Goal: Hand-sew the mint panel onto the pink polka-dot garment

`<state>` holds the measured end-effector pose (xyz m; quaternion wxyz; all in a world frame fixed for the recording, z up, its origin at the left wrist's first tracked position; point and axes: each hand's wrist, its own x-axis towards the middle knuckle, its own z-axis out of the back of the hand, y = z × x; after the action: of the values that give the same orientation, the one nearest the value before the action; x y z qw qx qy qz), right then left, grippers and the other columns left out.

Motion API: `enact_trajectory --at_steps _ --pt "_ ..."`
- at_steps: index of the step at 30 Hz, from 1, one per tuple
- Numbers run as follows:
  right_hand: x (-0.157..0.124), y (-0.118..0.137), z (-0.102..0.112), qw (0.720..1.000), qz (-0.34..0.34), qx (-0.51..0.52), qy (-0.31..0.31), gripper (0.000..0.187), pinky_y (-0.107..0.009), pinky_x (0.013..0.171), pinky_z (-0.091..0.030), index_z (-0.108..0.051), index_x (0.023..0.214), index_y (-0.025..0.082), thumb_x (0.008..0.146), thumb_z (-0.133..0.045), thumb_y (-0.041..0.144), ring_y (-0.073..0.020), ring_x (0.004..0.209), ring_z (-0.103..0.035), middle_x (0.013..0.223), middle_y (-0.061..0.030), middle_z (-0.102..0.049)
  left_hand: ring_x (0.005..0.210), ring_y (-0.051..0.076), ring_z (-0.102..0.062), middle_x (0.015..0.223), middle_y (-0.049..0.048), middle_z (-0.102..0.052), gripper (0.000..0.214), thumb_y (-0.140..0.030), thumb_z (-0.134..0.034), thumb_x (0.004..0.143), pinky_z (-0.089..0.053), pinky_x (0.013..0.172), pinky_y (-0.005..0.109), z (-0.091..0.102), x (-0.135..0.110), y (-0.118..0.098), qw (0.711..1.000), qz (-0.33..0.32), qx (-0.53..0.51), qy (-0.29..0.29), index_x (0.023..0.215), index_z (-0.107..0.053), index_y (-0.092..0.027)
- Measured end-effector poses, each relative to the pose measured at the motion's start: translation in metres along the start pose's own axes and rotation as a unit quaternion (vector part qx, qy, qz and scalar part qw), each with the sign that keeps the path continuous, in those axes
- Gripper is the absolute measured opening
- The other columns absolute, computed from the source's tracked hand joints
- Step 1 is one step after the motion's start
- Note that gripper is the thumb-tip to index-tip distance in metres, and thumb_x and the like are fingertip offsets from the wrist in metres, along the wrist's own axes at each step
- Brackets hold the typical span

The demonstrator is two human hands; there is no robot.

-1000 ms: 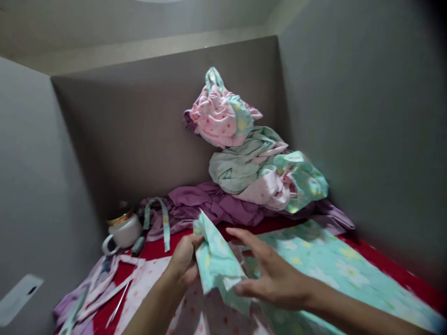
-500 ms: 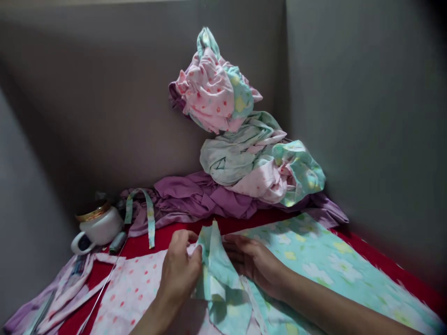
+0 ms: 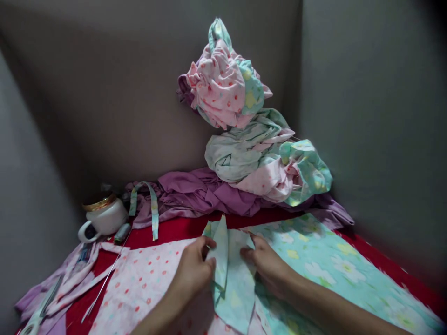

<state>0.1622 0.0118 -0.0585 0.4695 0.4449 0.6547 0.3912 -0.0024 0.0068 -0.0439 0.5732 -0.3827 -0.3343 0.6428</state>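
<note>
Between my hands, a pale mint fabric piece (image 3: 237, 284) stands partly raised, folded along its left side. My left hand (image 3: 193, 265) is closed, with thumb and fingers pinching the folded left edge. At the right edge, my right hand (image 3: 267, 260) grips the same piece between thumb and fingers. Beneath the left hand lies pink fabric with red dots (image 3: 146, 274). Mint fabric with white and yellow flowers (image 3: 335, 265) spreads under my right forearm.
A red cloth (image 3: 188, 226) covers the surface. At left are a white mug (image 3: 108, 218), a thread spool (image 3: 122, 233), a thin metal rod (image 3: 103, 284) and scissors (image 3: 44, 307). Purple cloth (image 3: 209, 190) and bundled fabric (image 3: 240, 153) lie at the back; another bundle (image 3: 220, 88) is above.
The mint piece, bunched before, is now opened out flatter between my hands. My right hand's fingers have closed on its right edge. The view has shifted slightly.
</note>
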Motion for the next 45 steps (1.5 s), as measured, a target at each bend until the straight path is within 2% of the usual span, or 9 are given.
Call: enact_trajectory --at_steps 5,8,19,22,25,28,31,39,45 --pt "0.02 0.037 0.037 0.999 0.016 -0.028 -0.013 0.029 -0.026 0.055 -0.044 -0.062 0.084 0.013 0.056 -0.056 0.013 -0.0165 0.055 -0.059 0.061 -0.0017 -0.065 0.054 0.011 -0.049 0.065 -0.0029 -0.055 0.028 -0.028 -0.054 0.055 -0.037 0.049 0.02 0.073 0.026 -0.011 0.991 -0.006 -0.044 -0.129 0.081 -0.052 -0.017" --pt "0.027 0.054 0.057 0.999 0.016 -0.042 0.006 0.025 -0.029 0.061 -0.048 -0.062 0.081 0.014 0.056 -0.059 0.013 -0.0187 0.059 -0.061 0.063 -0.0032 -0.066 0.049 0.01 -0.047 0.057 -0.004 -0.053 0.024 -0.022 -0.055 0.048 -0.038 0.047 0.02 0.105 0.028 -0.017 0.992 0.023 -0.029 -0.118 0.072 -0.053 -0.016" --pt "0.051 0.046 0.08 0.965 0.108 -0.238 -0.025 0.017 -0.03 0.062 -0.049 -0.057 0.084 0.015 0.07 -0.051 0.022 -0.0191 0.069 -0.061 0.075 -0.0069 -0.063 0.041 0.015 -0.047 0.045 -0.0027 -0.048 0.016 -0.02 -0.047 0.054 -0.032 0.04 0.022 0.11 0.038 0.009 0.979 0.054 0.195 0.011 0.069 -0.053 -0.017" --pt "0.044 0.056 0.085 0.924 0.166 -0.343 -0.033 0.025 -0.029 0.072 -0.045 -0.06 0.089 0.017 0.065 -0.057 0.02 -0.0221 0.087 -0.056 0.091 -0.0076 -0.063 0.061 0.02 -0.054 0.064 0.0038 -0.059 0.023 -0.015 -0.05 0.051 -0.036 0.052 0.026 0.126 0.034 0.012 0.957 0.016 0.287 0.046 0.072 -0.061 -0.017" --pt "0.023 0.066 0.079 0.876 0.182 -0.446 0.03 0.021 -0.028 0.07 -0.04 -0.065 0.079 0.018 0.058 -0.065 0.018 -0.0212 0.08 -0.055 0.082 -0.0048 -0.063 0.08 0.022 -0.053 0.084 0.0052 -0.061 0.029 -0.012 -0.05 0.053 -0.037 0.068 0.029 0.13 0.027 0.011 0.937 -0.038 0.337 0.086 0.078 -0.063 -0.019" --pt "0.003 0.065 0.065 0.77 0.169 -0.595 0.155 0.018 -0.026 0.062 -0.037 -0.067 0.079 0.019 0.061 -0.067 0.022 -0.0186 0.072 -0.055 0.079 -0.0035 -0.063 0.073 0.019 -0.052 0.08 0.0026 -0.059 0.023 -0.015 -0.051 0.058 -0.037 0.064 0.025 0.117 0.021 0.009 0.922 -0.067 0.349 0.155 0.078 -0.061 -0.02" --pt "-0.006 0.058 0.054 0.682 0.171 -0.682 0.201 0.022 -0.024 0.061 -0.035 -0.066 0.082 0.02 0.061 -0.067 0.021 -0.0196 0.078 -0.056 0.09 -0.0041 -0.062 0.066 0.016 -0.049 0.076 0.0019 -0.056 0.021 -0.011 -0.05 0.056 -0.033 0.057 0.023 0.099 0.018 0.008 0.912 -0.078 0.36 0.181 0.072 -0.061 -0.02" --pt "-0.02 0.045 0.038 0.592 0.204 -0.76 0.174 0.017 -0.027 0.05 -0.026 -0.063 0.067 0.014 0.064 -0.049 0.006 -0.0156 0.06 -0.054 0.077 -0.0091 -0.062 0.052 0.015 -0.042 0.057 0.0007 -0.048 0.012 -0.008 -0.054 0.058 -0.03 0.055 0.028 0.083 0.016 0.007 0.917 -0.064 0.372 0.13 0.053 -0.05 -0.018" --pt "-0.009 0.008 0.045 0.533 0.233 -0.8 0.148 0.025 -0.03 0.049 -0.024 -0.062 0.066 0.014 0.061 -0.042 0.0 -0.0166 0.052 -0.056 0.068 -0.0114 -0.065 0.073 0.016 -0.054 0.063 -0.0021 -0.051 0.026 -0.013 -0.068 0.066 -0.04 0.079 0.036 0.066 0.006 0.009 0.962 -0.011 0.258 0.093 0.051 -0.047 -0.015"
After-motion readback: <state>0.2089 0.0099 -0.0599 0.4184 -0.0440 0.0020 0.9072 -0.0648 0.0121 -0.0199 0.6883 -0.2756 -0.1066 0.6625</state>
